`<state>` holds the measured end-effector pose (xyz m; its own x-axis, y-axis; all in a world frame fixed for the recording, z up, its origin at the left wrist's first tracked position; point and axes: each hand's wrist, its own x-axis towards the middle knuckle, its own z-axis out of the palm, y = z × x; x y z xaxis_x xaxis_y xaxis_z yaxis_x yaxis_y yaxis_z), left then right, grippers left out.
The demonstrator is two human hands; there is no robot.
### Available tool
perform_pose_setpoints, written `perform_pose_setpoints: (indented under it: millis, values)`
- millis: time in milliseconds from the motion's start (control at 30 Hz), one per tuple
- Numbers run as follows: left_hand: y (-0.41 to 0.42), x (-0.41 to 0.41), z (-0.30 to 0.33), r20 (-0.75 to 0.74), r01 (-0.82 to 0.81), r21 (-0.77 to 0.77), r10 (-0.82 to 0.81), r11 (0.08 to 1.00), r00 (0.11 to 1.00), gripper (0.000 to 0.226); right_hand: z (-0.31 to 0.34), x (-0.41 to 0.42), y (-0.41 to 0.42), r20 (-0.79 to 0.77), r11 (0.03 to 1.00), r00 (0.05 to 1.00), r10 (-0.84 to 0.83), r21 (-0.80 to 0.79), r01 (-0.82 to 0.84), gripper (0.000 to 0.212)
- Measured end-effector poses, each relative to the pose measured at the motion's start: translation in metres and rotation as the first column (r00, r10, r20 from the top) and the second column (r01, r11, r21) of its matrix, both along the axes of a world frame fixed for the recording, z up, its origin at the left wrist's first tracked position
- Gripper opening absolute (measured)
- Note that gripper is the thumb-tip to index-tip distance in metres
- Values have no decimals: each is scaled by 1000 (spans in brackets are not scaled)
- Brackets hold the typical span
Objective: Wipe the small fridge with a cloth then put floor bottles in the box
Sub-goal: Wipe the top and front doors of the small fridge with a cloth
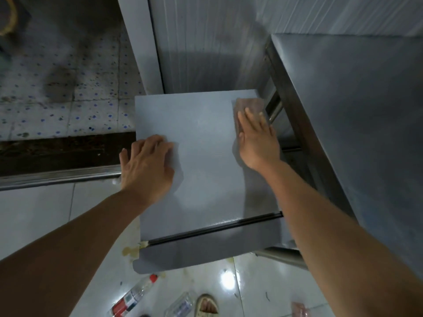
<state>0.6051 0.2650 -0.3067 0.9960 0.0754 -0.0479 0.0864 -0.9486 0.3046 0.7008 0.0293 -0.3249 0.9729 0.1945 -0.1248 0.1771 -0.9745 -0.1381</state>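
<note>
The small fridge (206, 161) stood low on the floor, between a doorway step and a steel worktop (357, 124). Its flat grey top faced up at the person.

The right hand (258, 138) lay flat on a brownish cloth (249, 105) at the far right corner of the fridge top. Its fingers (248, 117) were straight and close together, and they pressed the cloth down. They were not curled round it. The cloth poked out past the fingertips, toward the back wall.

The left hand (146, 161) rested on the left edge of the fridge top, about halfway along. Its fingers were spread a little and held nothing. It looked like it was keeping the fridge steady.

What mattered most for the next move was where the bare top lay. Almost all of it was to the left of the cloth and nearer the person. So the wipe would likely need to go left, or back toward the body. The right hand was the one to do it, since it had the cloth.

Two clear bottles (134, 296) lay on their sides on the shiny floor in front of the fridge, near a foot in a sandal (206, 305). No box showed. The bottle step was not yet begun.
</note>
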Motion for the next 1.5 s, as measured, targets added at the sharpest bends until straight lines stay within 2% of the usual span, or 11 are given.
perform_pose_setpoints:
  millis: [100,200,500,700,800,900,1000,1200,1300,1400,1500]
  values:
    - [-4,-6,4,-19,18,40,-18,999,1000,49,6,-61,-6,42,999,998,-39,3,39,59]
    - [-11,-28,6,-43,77,28,-76,997,996,50,16,-118,-18,79,991,997,3,-131,7,56]
    - [4,-65,3,-33,131,-26,-132,991,991,53,12,-100,-3,37,980,995,-97,-173,102,62]
    - [21,-80,5,-34,105,-76,-108,992,994,58,5,-169,78,79,968,966,248,21,-250,59]
    - [32,-87,8,-39,101,-85,-104,991,994,60,9,-172,65,79,930,928,364,33,-367,56]
    - [40,-89,9,-37,106,-104,-111,989,993,58,6,-138,26,89,993,989,119,-33,-116,54]
    - [50,-89,8,-38,107,-125,-113,986,993,58,7,-119,26,98,990,986,-136,-18,139,54]
    - [76,-100,7,-10,30,-163,-32,986,999,55,4,-187,133,107,979,977,184,67,-192,55]
    - [90,-106,9,-1,43,-168,-44,985,999,54,7,-154,172,45,953,953,301,26,-302,55]
    - [99,-111,13,-7,74,-169,-77,983,997,56,10,-115,188,-20,956,955,294,13,-294,48]
    - [104,-115,19,3,88,-195,-89,977,996,56,11,-134,192,0,963,963,268,-1,-268,46]
